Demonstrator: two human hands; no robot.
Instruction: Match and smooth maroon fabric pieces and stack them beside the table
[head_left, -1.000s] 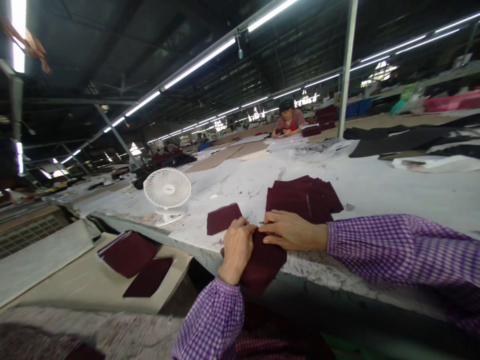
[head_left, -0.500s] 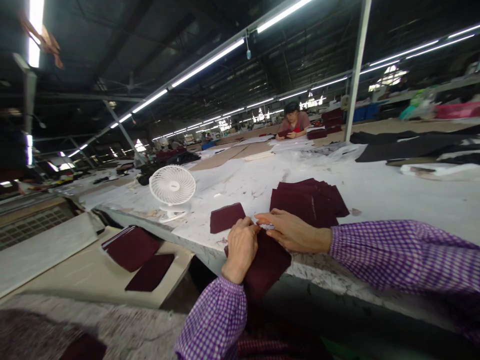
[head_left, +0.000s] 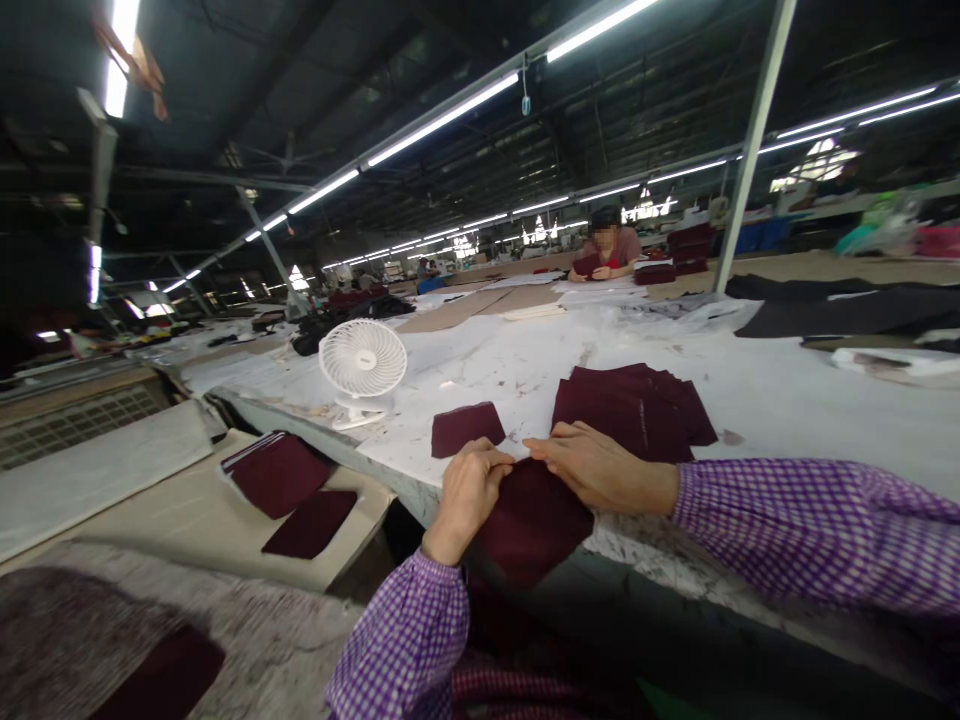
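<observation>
My left hand (head_left: 466, 492) is curled and grips the far edge of a dark maroon fabric piece (head_left: 534, 520) that hangs over the near edge of the white table (head_left: 787, 400). Beside it, my right hand (head_left: 596, 465) lies with fingers pressed together on the same edge, fingertips touching the left hand. A single small maroon piece (head_left: 465, 428) lies just beyond my left hand. A stack of maroon pieces (head_left: 637, 400) sits behind my right hand. Both sleeves are purple check.
A white desk fan (head_left: 363, 365) stands on the table's left end. On a lower beige surface (head_left: 187, 530) to the left lie more maroon pieces (head_left: 277, 472). Another person (head_left: 607, 250) sits far back. Black fabric (head_left: 840, 305) lies at right. A grey pole (head_left: 750, 150) rises behind.
The view has shifted, so everything sits a little further right. My hands stay together on the fabric's far edge, with only small finger movements.
</observation>
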